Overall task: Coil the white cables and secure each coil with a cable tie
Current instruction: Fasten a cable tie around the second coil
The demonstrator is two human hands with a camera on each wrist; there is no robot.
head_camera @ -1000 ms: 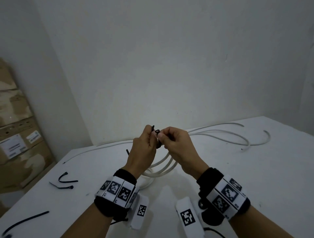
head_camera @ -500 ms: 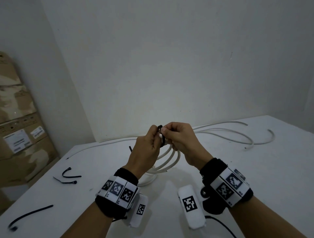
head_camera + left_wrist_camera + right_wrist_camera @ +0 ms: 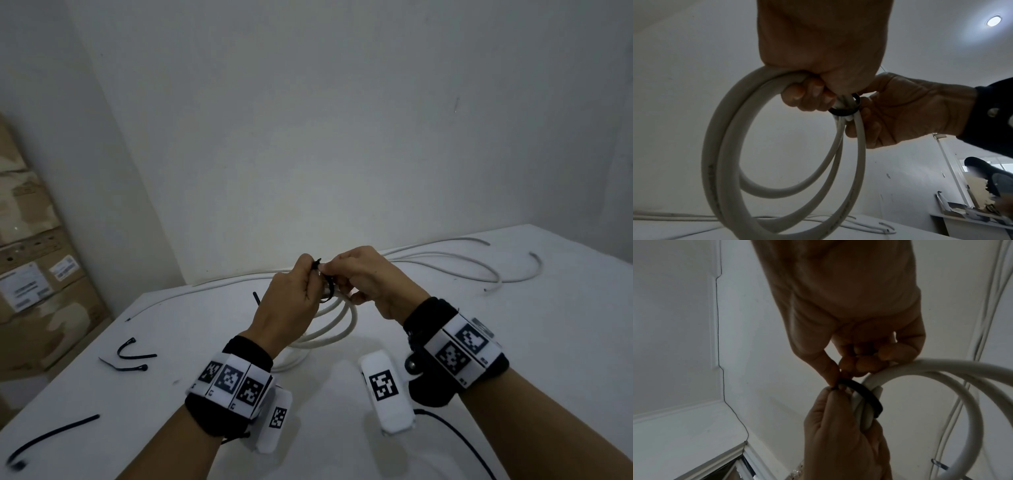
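Note:
A coil of white cable [image 3: 337,330] hangs from both hands above the white table [image 3: 513,342]. My left hand [image 3: 294,298] grips the top of the coil [image 3: 725,146] with curled fingers. A black cable tie [image 3: 863,391] is looped round the bundled strands [image 3: 845,112]. My right hand [image 3: 366,274] pinches the tie's end between thumb and forefinger, right by the left thumb. The tie's end [image 3: 317,263] sticks up between the two hands. The tie's head is hidden by the fingers.
More loose white cable [image 3: 479,270] lies across the back of the table, along the wall. Several spare black cable ties lie at the left: two [image 3: 132,358] near the edge, one [image 3: 51,437] at the front corner. Cardboard boxes [image 3: 30,274] stand left of the table.
Both hands have stayed together on the coil and tie. The tie's loop has drawn closer round the strands, and the right hand's fingers have shifted on its end.

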